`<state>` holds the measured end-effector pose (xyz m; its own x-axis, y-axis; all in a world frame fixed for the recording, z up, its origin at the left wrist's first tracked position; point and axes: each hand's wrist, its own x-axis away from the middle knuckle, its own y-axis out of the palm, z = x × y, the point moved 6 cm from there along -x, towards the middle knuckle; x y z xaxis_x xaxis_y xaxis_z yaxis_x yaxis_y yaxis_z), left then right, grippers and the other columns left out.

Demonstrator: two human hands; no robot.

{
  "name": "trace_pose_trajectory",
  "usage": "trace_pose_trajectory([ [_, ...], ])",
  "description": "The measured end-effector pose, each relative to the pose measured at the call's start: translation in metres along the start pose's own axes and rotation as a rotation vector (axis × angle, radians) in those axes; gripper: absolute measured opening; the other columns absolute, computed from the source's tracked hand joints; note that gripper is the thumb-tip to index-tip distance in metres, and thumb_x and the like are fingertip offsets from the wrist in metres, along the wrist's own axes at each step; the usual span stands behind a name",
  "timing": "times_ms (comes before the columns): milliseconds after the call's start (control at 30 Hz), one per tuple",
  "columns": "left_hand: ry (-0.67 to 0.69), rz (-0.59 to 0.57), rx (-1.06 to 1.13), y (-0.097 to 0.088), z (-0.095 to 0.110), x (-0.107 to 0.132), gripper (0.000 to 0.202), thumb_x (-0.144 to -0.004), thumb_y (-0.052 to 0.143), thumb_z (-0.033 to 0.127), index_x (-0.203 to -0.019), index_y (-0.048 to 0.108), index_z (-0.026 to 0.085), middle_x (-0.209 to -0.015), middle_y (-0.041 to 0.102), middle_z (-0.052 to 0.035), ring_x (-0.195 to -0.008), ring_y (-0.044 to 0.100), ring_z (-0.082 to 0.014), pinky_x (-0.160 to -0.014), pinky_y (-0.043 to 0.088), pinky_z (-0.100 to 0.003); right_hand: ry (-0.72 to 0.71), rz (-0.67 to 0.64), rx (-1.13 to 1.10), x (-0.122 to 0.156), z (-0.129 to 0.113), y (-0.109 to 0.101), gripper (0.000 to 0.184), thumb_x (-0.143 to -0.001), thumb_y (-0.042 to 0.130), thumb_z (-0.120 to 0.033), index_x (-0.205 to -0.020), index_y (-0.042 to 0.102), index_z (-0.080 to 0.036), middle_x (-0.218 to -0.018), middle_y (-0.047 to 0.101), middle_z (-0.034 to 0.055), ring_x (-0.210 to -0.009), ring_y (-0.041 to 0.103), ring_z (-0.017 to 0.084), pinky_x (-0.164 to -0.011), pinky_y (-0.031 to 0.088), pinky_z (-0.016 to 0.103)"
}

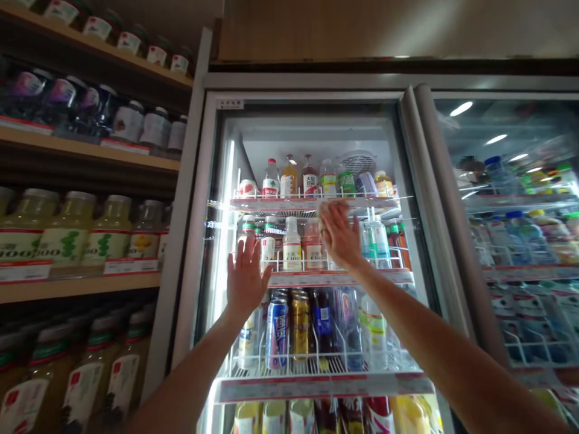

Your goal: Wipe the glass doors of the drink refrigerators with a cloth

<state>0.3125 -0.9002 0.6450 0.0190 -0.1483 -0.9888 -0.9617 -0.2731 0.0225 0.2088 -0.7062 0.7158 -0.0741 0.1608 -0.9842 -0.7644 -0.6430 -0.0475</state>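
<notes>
My left hand [245, 274] is raised with the palm forward and fingers stretched out, flat against or just in front of the glass door [307, 129] of a lit drinks cooler. It holds nothing. Farther right and a little higher, my right hand [341, 232] is at the glass in front of the upper shelves. A pale cloth [322, 211] shows at its fingertips and left edge, pressed under the fingers; most of it is hidden by the hand. Behind the glass stand several bottles [292, 244] and cans [277, 331] on wire shelves.
A second cooler door [520, 181] with bottles behind it is at the right, beside the upright door handles [446, 241]. On the left, wooden shelves [90, 150] carry rows of juice bottles [67, 223]. A wooden panel [362, 30] runs above the coolers.
</notes>
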Motion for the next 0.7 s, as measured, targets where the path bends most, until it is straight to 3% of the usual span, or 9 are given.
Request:
trace_pose_trajectory([
  [100,0.002,0.003,0.009,-0.002,-0.008,0.015,0.062,-0.092,0.032,0.045,-0.145,0.021,0.015,-0.150,0.026,-0.0141,-0.140,0.019,-0.0267,-0.112,0.019,-0.050,0.224,0.004,0.001,-0.013,0.007,0.001,0.051,-0.091,0.030,-0.028,-0.142,0.033,-0.021,-0.152,0.026,0.0076,-0.140,0.021,0.027,-0.109,0.020,0.056],
  [167,0.005,0.041,0.017,-0.003,-0.011,0.023,0.064,-0.091,0.034,0.045,-0.145,0.018,0.013,-0.149,0.027,-0.0157,-0.140,0.019,-0.0266,-0.112,0.020,-0.049,0.076,-0.041,-0.028,-0.012,-0.026,0.008,0.052,-0.091,0.031,-0.028,-0.143,0.030,-0.023,-0.152,0.025,0.0052,-0.140,0.020,0.026,-0.110,0.020,0.054],
  [233,-0.002,0.088,0.014,-0.003,-0.012,0.027,0.067,-0.090,0.037,0.045,-0.145,0.017,0.011,-0.149,0.026,-0.0181,-0.140,0.018,-0.0274,-0.112,0.020,-0.049,-0.194,-0.092,-0.066,-0.001,-0.067,0.014,0.053,-0.090,0.035,-0.028,-0.143,0.029,-0.027,-0.152,0.026,0.0015,-0.140,0.019,0.024,-0.112,0.018,0.051],
  [300,-0.012,0.114,0.015,-0.002,-0.013,0.028,0.069,-0.090,0.038,0.045,-0.145,0.017,0.009,-0.148,0.026,-0.0195,-0.140,0.018,-0.0278,-0.112,0.021,-0.048,-0.340,-0.110,-0.087,0.008,-0.084,0.016,0.052,-0.090,0.037,-0.029,-0.142,0.031,-0.028,-0.151,0.028,-0.0002,-0.140,0.020,0.022,-0.113,0.016,0.051],
  [367,-0.020,0.112,0.024,-0.001,-0.013,0.029,0.069,-0.090,0.038,0.046,-0.145,0.017,0.009,-0.148,0.027,-0.0191,-0.141,0.017,-0.0276,-0.112,0.021,-0.048,-0.245,-0.086,-0.081,0.002,-0.064,0.012,0.051,-0.090,0.036,-0.028,-0.141,0.033,-0.027,-0.151,0.030,0.0020,-0.139,0.022,0.023,-0.112,0.015,0.053],
  [467,-0.020,0.116,0.019,0.000,-0.012,0.029,0.068,-0.090,0.038,0.045,-0.144,0.018,0.009,-0.148,0.028,-0.0190,-0.141,0.017,-0.0268,-0.113,0.020,-0.047,0.098,0.002,-0.058,-0.019,-0.013,0.004,0.050,-0.090,0.032,-0.026,-0.141,0.034,-0.021,-0.151,0.028,0.0079,-0.139,0.023,0.026,-0.109,0.018,0.057],
  [533,-0.006,0.126,-0.004,-0.002,-0.010,0.029,0.068,-0.090,0.039,0.044,-0.144,0.018,0.008,-0.147,0.029,-0.0200,-0.141,0.017,-0.0265,-0.113,0.020,-0.046,0.195,0.038,-0.063,-0.025,-0.005,0.004,0.051,-0.090,0.032,-0.026,-0.141,0.033,-0.019,-0.151,0.026,0.0093,-0.140,0.021,0.028,-0.108,0.019,0.058],
  [600,0.002,0.129,-0.022,-0.003,-0.010,0.029,0.068,-0.090,0.039,0.043,-0.144,0.018,0.008,-0.147,0.029,-0.0206,-0.141,0.016,-0.0262,-0.112,0.021,-0.046,0.078,0.027,-0.086,-0.019,-0.029,0.008,0.052,-0.090,0.033,-0.025,-0.142,0.032,-0.020,-0.151,0.027,0.0081,-0.140,0.020,0.027,-0.109,0.019,0.056],
  [700,0.005,0.110,-0.030,-0.004,-0.010,0.029,0.068,-0.090,0.038,0.043,-0.144,0.017,0.008,-0.147,0.028,-0.0207,-0.141,0.015,-0.0265,-0.112,0.022,-0.046,-0.339,-0.047,-0.119,0.005,-0.080,0.015,0.053,-0.090,0.036,-0.027,-0.142,0.031,-0.026,-0.151,0.029,0.0020,-0.140,0.020,0.022,-0.113,0.014,0.051],
])
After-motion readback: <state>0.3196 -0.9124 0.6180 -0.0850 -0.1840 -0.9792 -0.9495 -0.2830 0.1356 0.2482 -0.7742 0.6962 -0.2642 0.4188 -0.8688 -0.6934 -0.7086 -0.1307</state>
